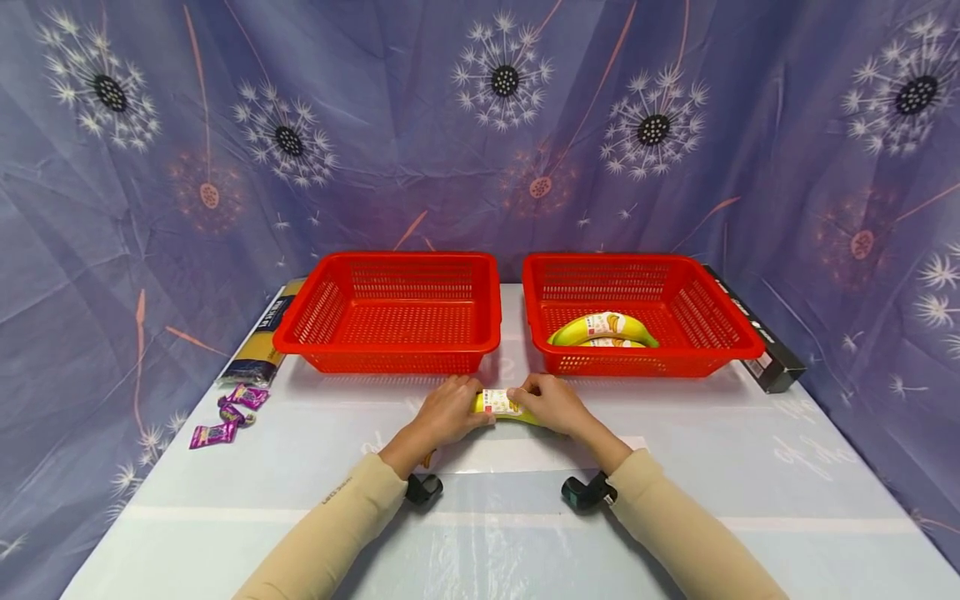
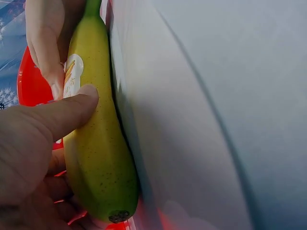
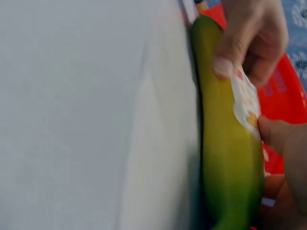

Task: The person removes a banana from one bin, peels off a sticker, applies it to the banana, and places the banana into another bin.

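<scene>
A yellow banana (image 1: 532,419) with greenish ends lies crosswise low over the white table, in front of two red baskets. My left hand (image 1: 447,410) grips its left part, the thumb (image 2: 79,108) on the near side and the other fingers behind. From the right, my right hand (image 1: 553,402) holds it, its thumb (image 3: 273,132) pressing the edge of a white sticker (image 3: 247,103) printed with bananas. The sticker lies along the peel between both hands. In the right wrist view, the fingers behind the banana are partly hidden.
The left red basket (image 1: 390,360) holds nothing visible; the right one (image 1: 645,364) has stickered bananas (image 1: 600,327) inside. Purple-wrapped candies (image 1: 213,434) and a yellow-and-black pack (image 1: 258,346) lie at left. A long black box (image 1: 776,367) is at far right. A pale strip (image 1: 510,457) lies before the hands.
</scene>
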The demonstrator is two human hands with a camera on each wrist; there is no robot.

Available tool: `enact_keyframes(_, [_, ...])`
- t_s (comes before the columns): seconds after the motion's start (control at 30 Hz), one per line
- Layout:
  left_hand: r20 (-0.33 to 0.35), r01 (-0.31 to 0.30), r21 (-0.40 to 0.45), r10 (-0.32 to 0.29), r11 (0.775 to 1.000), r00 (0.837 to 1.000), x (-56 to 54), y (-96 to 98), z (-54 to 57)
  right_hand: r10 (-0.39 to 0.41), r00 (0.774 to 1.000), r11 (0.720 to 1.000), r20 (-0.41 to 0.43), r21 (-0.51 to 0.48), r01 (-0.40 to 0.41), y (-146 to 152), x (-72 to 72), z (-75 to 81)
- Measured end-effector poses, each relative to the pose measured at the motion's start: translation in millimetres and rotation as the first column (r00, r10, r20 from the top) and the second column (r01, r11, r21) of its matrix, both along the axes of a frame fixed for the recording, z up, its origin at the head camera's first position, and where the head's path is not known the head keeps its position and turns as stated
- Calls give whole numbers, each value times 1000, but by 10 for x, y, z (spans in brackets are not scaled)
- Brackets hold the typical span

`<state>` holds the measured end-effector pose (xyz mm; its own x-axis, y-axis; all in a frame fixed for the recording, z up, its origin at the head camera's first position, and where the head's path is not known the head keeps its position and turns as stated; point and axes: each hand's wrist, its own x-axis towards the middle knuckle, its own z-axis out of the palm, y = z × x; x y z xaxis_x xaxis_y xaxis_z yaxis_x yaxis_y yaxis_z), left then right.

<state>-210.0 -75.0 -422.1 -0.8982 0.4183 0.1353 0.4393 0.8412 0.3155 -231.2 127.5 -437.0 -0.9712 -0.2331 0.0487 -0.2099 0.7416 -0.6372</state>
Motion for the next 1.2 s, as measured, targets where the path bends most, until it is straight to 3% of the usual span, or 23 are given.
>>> enact_keyframes(0.17, [11,-9,43,9,999,1000,-2,7,-9,28,991,985,132,-172,-5,75,-40,6])
enact_keyframes(0.27, [38,-16,85,12,996,999,-7,9,-18,34,989,976,147,-219,-1,95,-32,-11])
enact_keyframes(0.4, [134,-54,175,30,983,990,-26,19,-15,29,994,977,108,-213,-5,85,1,-27])
enact_keyframes(0.53, [226,-119,275,56,954,972,-60,56,9,19,996,979,87,-205,-1,75,14,-33])
enact_keyframes(0.8, [316,-242,325,136,914,939,-160,145,-42,2,997,985,80,-170,12,66,8,-42])
enact_keyframes(0.9, [300,-264,327,165,907,939,-177,160,-59,-6,997,986,73,-166,19,63,9,-41])
enact_keyframes(1.03, [218,-242,356,171,902,961,-173,150,-80,-16,998,987,63,-157,26,53,17,-42])
enact_keyframes(1.13, [105,-159,367,129,917,986,-114,104,-56,-24,998,988,64,-150,34,49,20,-45])
enact_keyframes(1.2, [26,-85,329,81,941,996,-56,67,-24,-31,998,988,63,-148,40,54,17,-43])
